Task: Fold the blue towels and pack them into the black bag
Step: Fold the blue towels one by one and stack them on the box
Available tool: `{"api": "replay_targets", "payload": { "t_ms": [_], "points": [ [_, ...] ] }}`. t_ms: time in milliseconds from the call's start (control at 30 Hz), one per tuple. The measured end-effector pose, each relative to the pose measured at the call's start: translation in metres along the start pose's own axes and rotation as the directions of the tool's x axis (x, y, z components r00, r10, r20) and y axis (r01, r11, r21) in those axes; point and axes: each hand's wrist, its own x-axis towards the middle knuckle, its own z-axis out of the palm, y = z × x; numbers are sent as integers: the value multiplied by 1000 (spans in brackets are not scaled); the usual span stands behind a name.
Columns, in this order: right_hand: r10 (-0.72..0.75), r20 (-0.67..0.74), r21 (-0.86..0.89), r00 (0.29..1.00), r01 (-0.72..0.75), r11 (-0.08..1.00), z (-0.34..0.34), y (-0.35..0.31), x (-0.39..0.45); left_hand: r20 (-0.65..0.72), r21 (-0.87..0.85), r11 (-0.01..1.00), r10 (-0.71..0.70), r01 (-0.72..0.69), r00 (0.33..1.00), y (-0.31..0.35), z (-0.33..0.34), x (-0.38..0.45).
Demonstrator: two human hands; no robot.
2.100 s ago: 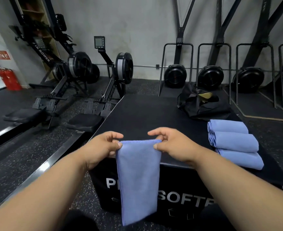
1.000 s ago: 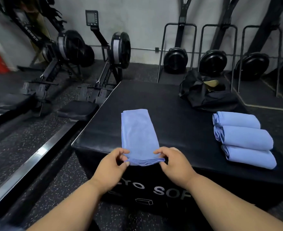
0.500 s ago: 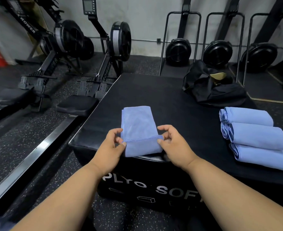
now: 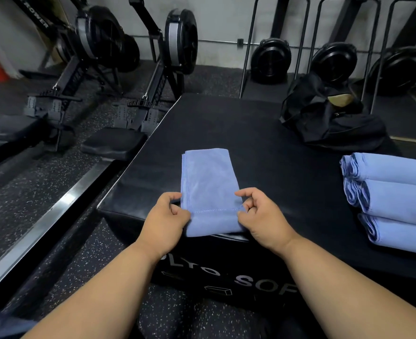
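A folded blue towel [image 4: 209, 187] lies at the near edge of the black padded box [image 4: 263, 152]. The left hand [image 4: 166, 221] and right hand [image 4: 260, 216] pinch its hemmed near flap at either side. Bare box top stretches beyond to the black bag [image 4: 324, 118]; three rolled towels [image 4: 395, 199] sit well right, near that edge.

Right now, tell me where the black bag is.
In the head view the black bag sits at the plyo box's far right corner, behind the three rolled towels.
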Motion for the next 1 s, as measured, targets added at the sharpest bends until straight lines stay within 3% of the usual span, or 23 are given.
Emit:
{"api": "replay_targets", "payload": {
  "t_ms": [167, 267, 333, 400, 533, 600, 667, 767, 1000],
  "points": [
    [-64, -13, -104, 998, 62, 993, 5, 4, -5, -46, 96, 994, 50, -45, 998, 2, 7, -11],
    [-132, -48, -192, 990, 121, 974, 8, 6, -9, -136, 213, 959, 216, -184, 967, 2, 11, -19],
    [-144, -98, -184, 985, 124, 975, 9, 6, -11, -112, 385, 855, 417, -347, 902, -2, 11, -23],
    [-158, -139, -193, 978, 130, 973, 9, 7, -14, 17, 495, 723, 546, -482, 837, -8, 9, -26],
    [-331, -150, -360, 932, 261, 896, 10, 12, -32, 178, 485, 696, 514, -530, 839, -20, 0, -34],
    [-416, -66, -404, 907, 357, 842, 7, 12, -40, 225, 494, 680, 502, -542, 835, -25, -4, -37],
    [-383, 48, -414, 923, 367, 833, 3, 13, -40, 250, 510, 665, 492, -545, 834, -29, -6, -35],
    [-291, 111, -436, 950, 310, 845, -5, 20, -34, 229, 518, 664, 499, -539, 836, -33, -3, -30],
    [-287, 67, -427, 956, 288, 857, -4, 24, -27, 83, 454, 773, 459, -443, 885, -29, 3, -22]
  ]
}}
